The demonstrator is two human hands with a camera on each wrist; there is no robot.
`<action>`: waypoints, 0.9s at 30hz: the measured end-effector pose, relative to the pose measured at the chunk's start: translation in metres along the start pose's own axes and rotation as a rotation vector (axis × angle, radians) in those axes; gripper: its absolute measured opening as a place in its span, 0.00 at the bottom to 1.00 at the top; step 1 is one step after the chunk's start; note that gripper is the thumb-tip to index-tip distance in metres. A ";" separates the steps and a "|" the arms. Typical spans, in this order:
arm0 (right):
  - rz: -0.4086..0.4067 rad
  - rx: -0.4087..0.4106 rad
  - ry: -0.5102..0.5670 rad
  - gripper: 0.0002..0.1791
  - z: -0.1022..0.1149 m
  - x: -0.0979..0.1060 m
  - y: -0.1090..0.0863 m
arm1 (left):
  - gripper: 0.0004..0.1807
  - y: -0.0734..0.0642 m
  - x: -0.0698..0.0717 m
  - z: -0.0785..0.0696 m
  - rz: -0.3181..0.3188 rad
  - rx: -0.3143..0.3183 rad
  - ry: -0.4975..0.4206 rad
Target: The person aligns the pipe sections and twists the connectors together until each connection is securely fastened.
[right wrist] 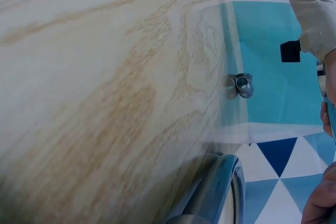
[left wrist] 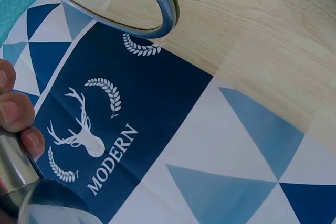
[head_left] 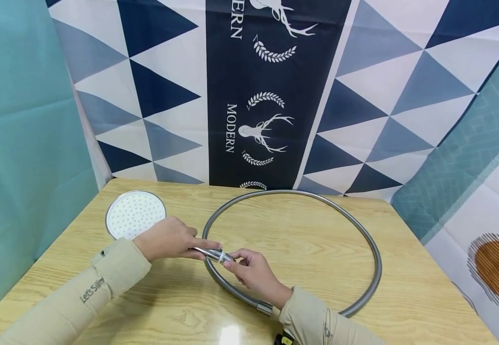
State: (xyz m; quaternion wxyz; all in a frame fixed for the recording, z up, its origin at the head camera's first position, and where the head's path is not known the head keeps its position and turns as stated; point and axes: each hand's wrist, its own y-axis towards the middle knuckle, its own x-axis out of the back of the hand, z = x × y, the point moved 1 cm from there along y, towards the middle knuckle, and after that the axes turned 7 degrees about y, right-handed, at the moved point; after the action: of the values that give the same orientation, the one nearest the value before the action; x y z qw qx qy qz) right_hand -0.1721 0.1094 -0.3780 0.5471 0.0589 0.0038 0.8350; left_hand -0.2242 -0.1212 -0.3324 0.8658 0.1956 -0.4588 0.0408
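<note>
A round shower head (head_left: 135, 214) with a white nozzle face is at the table's left, its face up. My left hand (head_left: 173, 239) grips its chrome handle (head_left: 208, 252). At the handle's lower end, past a white ring (head_left: 222, 257), my right hand (head_left: 255, 273) pinches a small chrome fitting (head_left: 228, 259) between thumb and fingers. Whether the fitting is separate from the handle, I cannot tell. A grey metal shower hose (head_left: 376, 254) lies in a wide loop beneath the hands. One hose end (head_left: 264, 307) shows beside the right wrist; the other is hidden.
The wooden table (head_left: 413, 287) backs onto a patterned curtain (head_left: 258, 86). A small chrome fitting (right wrist: 244, 85) stands on the wood in the right wrist view. A black thing with a yellow mark (head_left: 286, 340) shows by the right sleeve at the front.
</note>
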 end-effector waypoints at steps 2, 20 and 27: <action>0.002 0.000 -0.006 0.13 0.000 0.001 0.001 | 0.22 0.001 0.001 0.001 0.003 -0.003 0.011; 0.012 -0.030 -0.048 0.12 -0.006 0.003 0.005 | 0.22 0.002 -0.001 0.000 -0.010 -0.039 0.054; 0.015 -0.042 -0.075 0.15 -0.008 0.003 0.005 | 0.22 0.001 -0.001 -0.001 0.006 -0.040 0.045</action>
State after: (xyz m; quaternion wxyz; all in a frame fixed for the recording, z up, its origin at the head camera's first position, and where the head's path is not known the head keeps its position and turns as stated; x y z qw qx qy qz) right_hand -0.1783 0.1108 -0.3851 0.5419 0.0787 -0.0346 0.8361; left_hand -0.2240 -0.1194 -0.3330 0.8794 0.1758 -0.4407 0.0388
